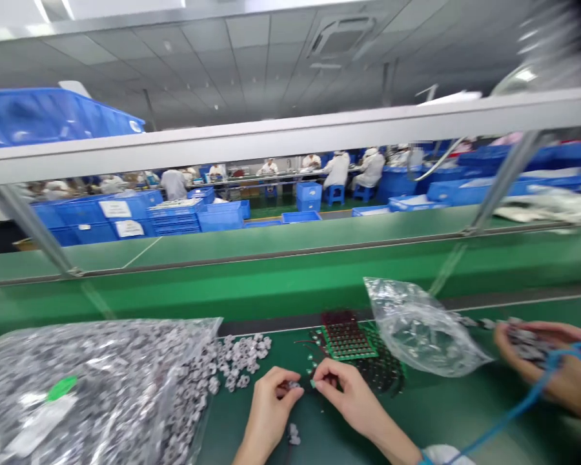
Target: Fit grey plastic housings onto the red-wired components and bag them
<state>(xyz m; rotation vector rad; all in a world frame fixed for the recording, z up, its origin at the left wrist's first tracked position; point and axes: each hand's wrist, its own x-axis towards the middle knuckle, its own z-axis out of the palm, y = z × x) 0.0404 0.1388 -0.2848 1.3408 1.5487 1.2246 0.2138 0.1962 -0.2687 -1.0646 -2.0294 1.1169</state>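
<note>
The left hand is pinching a small gray part between thumb and forefinger. The right hand is pinching a tiny greenish piece just beside it, low at the centre of the green table. The 2 pieces are nearly touching, so the hands are, by the look of it, fitting one to the other. Seating them is calling for a fine line-up and a light push. The thin wires there are too blurred to follow.

At 6 o'clock from the fingertips, 1 loose gray part is lying. At 11 o'clock a pile of gray parts is spilling from a big plastic bag lying at 9 o'clock. At 1 o'clock a green grid tray is sitting, with a smaller plastic bag just past it. At 3 o'clock a co-worker's hand is cupping more gray parts.

The big bag's green sticker and the white labels on the blue crates at 12 o'clock are showing no readable writing.
</note>
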